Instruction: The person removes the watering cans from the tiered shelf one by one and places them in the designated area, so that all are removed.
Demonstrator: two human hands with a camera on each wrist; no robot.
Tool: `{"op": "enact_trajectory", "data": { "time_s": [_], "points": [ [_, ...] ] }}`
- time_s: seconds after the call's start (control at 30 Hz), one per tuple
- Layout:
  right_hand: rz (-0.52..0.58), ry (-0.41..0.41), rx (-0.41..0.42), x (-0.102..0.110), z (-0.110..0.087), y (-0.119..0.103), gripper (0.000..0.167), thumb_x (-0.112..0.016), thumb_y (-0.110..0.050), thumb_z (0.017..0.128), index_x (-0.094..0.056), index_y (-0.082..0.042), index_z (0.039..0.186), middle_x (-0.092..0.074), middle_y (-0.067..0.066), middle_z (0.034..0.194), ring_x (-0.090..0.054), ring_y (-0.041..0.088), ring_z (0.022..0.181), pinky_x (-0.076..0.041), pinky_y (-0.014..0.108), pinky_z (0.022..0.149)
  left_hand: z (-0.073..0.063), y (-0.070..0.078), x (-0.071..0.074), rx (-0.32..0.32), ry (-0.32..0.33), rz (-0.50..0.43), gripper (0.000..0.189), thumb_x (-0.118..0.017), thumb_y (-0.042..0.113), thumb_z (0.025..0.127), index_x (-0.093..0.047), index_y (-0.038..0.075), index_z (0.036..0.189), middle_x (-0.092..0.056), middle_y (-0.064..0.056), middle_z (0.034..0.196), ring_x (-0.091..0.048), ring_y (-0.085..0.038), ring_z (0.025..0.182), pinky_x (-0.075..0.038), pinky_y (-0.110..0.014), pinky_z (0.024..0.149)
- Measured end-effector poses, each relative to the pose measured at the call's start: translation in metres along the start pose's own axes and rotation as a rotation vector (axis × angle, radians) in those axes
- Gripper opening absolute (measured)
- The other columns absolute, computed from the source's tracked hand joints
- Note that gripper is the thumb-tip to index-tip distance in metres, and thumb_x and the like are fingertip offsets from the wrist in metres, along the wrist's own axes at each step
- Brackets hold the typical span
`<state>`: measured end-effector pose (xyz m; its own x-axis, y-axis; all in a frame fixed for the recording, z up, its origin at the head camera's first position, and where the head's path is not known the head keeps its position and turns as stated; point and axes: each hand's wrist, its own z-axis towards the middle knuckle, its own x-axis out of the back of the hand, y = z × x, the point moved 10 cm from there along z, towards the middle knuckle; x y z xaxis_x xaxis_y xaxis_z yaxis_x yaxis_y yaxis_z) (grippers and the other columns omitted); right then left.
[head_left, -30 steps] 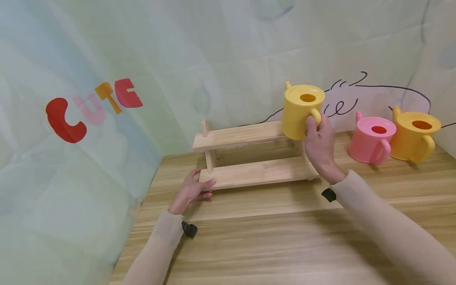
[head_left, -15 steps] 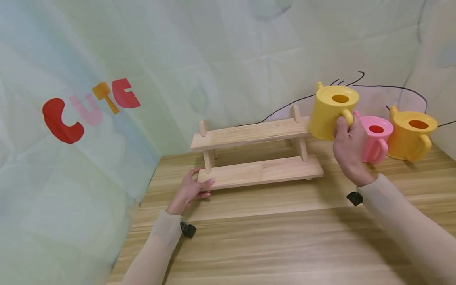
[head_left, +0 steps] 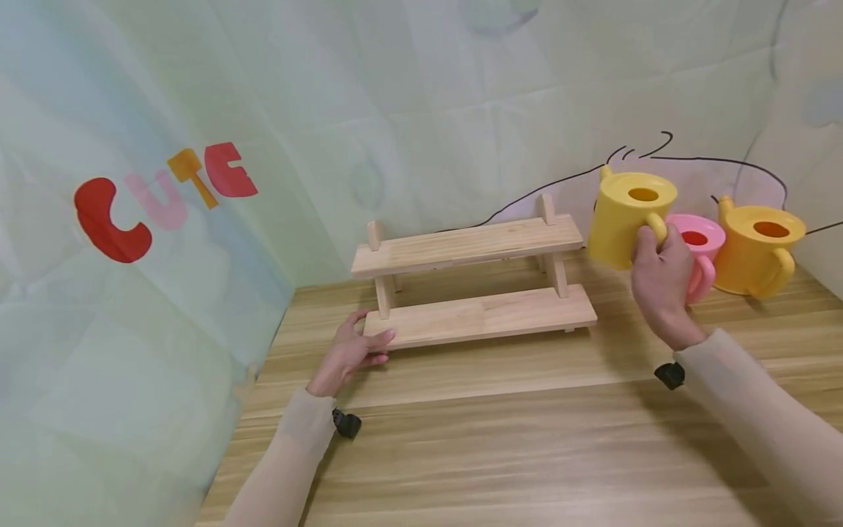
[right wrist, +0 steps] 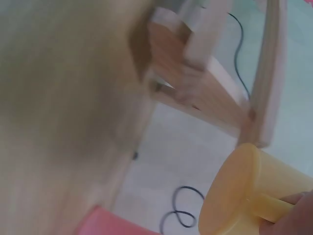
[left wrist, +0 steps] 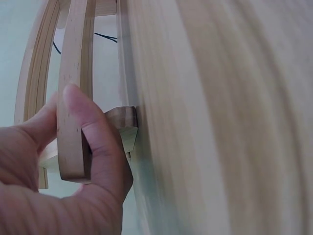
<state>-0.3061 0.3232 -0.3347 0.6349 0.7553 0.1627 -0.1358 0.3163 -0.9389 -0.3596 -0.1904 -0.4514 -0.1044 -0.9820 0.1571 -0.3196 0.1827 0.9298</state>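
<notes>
A two-tier wooden shelf [head_left: 474, 318] stands on the table with nothing on either board. My left hand [head_left: 349, 351] grips the left end of its lower board; in the left wrist view the thumb and fingers [left wrist: 105, 147] wrap around that board end. My right hand [head_left: 661, 282] holds a light yellow watering can [head_left: 619, 223] by its handle, in the air to the right of the shelf. The can's underside [right wrist: 232, 191] shows in the right wrist view. Behind my right hand a pink watering can [head_left: 705, 252] is partly hidden.
A darker yellow watering can [head_left: 744, 256] stands at the far right, beside the pink one. A printed cloth backdrop [head_left: 428, 132] rises behind the wood-grain table [head_left: 487, 446]; another side of it runs along the left.
My right hand has carried the light yellow watering can rightward, away from above the upper board, and lately a little lower. My left hand has stayed on the shelf.
</notes>
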Motion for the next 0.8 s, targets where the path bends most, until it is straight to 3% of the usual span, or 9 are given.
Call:
{"op": "enact_trajectory", "data": {
  "time_s": [0.53,0.8],
  "points": [
    [-0.05,-0.088,-0.128,-0.008,0.0,0.049,0.032,-0.041,-0.035,0.114,-0.052,-0.016,0.091,-0.049,-0.01,0.077,-0.048,0.012,0.073,-0.041,0.02,0.058,-0.002,0.0,-0.001,0.009,-0.006,0.006,0.092,-0.075,0.007,0.103,-0.017,0.011,0.174,-0.057,-0.014,0.115,-0.069,-0.008,0.065,-0.065,-0.019,0.061],
    [-0.095,-0.107,-0.146,-0.01,0.004,0.058,0.03,-0.042,-0.034,0.113,-0.053,-0.016,0.091,-0.049,-0.015,0.074,-0.048,0.008,0.071,-0.042,0.018,0.058,0.0,0.001,0.0,0.003,-0.01,-0.004,0.093,-0.075,0.008,0.104,-0.015,0.011,0.175,-0.06,-0.013,0.118,-0.071,-0.006,0.07,-0.065,-0.019,0.061]
  ]
}}
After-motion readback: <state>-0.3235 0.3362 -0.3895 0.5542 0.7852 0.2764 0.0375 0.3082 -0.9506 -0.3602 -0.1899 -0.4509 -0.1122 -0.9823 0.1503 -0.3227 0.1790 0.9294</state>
